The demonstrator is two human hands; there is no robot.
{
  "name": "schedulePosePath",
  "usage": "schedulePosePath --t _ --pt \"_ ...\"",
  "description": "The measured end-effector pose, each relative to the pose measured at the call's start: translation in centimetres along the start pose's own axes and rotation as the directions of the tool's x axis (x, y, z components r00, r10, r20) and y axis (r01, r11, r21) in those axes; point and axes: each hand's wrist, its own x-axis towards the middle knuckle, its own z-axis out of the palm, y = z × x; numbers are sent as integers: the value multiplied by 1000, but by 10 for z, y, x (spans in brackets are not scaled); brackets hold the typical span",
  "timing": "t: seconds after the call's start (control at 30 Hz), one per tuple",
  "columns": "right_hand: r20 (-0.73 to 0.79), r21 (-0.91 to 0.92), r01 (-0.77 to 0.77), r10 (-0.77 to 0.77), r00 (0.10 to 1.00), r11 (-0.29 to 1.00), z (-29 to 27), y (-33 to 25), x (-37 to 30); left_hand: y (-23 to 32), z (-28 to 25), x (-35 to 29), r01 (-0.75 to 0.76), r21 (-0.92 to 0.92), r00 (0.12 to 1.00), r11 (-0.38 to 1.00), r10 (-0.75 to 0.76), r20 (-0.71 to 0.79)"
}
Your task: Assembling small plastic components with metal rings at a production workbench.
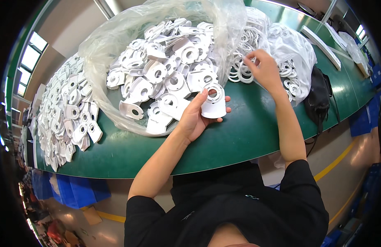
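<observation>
My left hand (194, 117) is closed around a white plastic part (214, 108) with a round hole at one end and a flat, wider skirt at the other. It holds the part over the table, in front of an open clear bag (100, 88) heaped with similar white parts (174, 82). Farther right, my right hand (262, 68) reaches over a pile of white rings (248, 45), thumb and fingers drawn together. Whatever those fingertips may pinch is too small to tell from the rings behind them.
A second heap of white parts (71, 111) covers the left of the green table (235, 140). On the right are another clear bag of rings (295, 53), a black bag (319, 96) with straps and a long white strip (321, 47). Blue cloth (77, 190) hangs below the table edge.
</observation>
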Motion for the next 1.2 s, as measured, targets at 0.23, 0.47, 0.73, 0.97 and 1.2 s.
schedulePosePath --t 0.23,0.47,0.73,0.97,1.2 --pt "-177 117 41 -20 984 992 -12 -6 3 -2 -1 1 -34 135 999 990 38 -31" --pt "357 461 -494 356 864 737 -30 3 5 -2 1 2 -55 227 996 972 69 -56" --pt "645 738 -668 191 739 92 -29 5 8 -3 3 2 -75 229 996 971 83 -23" --pt "481 789 -399 -65 874 466 6 -64 -21 -3 2 1 -137 296 989 945 147 -12" --pt "424 708 -320 -17 906 629 15 -65 -25 0 1 2 -152 287 988 946 154 15"
